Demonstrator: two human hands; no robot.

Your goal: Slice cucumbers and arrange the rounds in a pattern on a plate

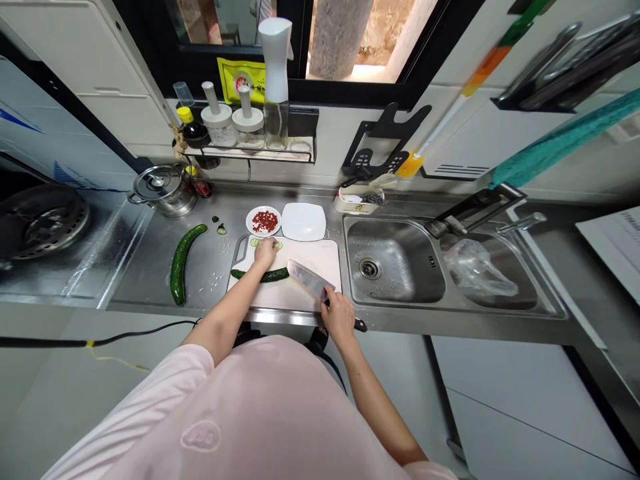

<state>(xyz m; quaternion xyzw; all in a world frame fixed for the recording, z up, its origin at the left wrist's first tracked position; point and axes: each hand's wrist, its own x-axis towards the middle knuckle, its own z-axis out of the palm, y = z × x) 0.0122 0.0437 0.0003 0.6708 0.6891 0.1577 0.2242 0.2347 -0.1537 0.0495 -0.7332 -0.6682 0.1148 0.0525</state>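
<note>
- So, the hands are apart, both over a white plastic cutting board (310, 255) at the front edge of the brushed stainless-steel desk (135, 270).
- The left hand (265, 252) presses down from above on a short, dark green cucumber (260, 275), which lies across the board's left half. Its fingers reach towards thin, pale green cucumber slices (256, 243) near the board's back edge.
- The right hand (340, 317) is clamped around the black handle of a broad steel cleaver (306, 279), near the board's front right corner. The blade tilts towards the cucumber's right end and sits just beside it; from this angle, they may be touching.
- Beyond the board's back edge, a small round white plate (254, 222) holds chopped red chilli (265, 222), next to an empty-looking square white plate (303, 221).
- Left of the board, a long, curved whole cucumber (179, 263) lies on the desk, with a few small dark green cucumber pieces (219, 225) near the desk's back.
- Towards the desk's back left corner stands a lidded steel pot (163, 190).
- To the right of the board is a double steel sink (395, 260), with a crumpled clear plastic bag (480, 270) in its right basin.
</note>
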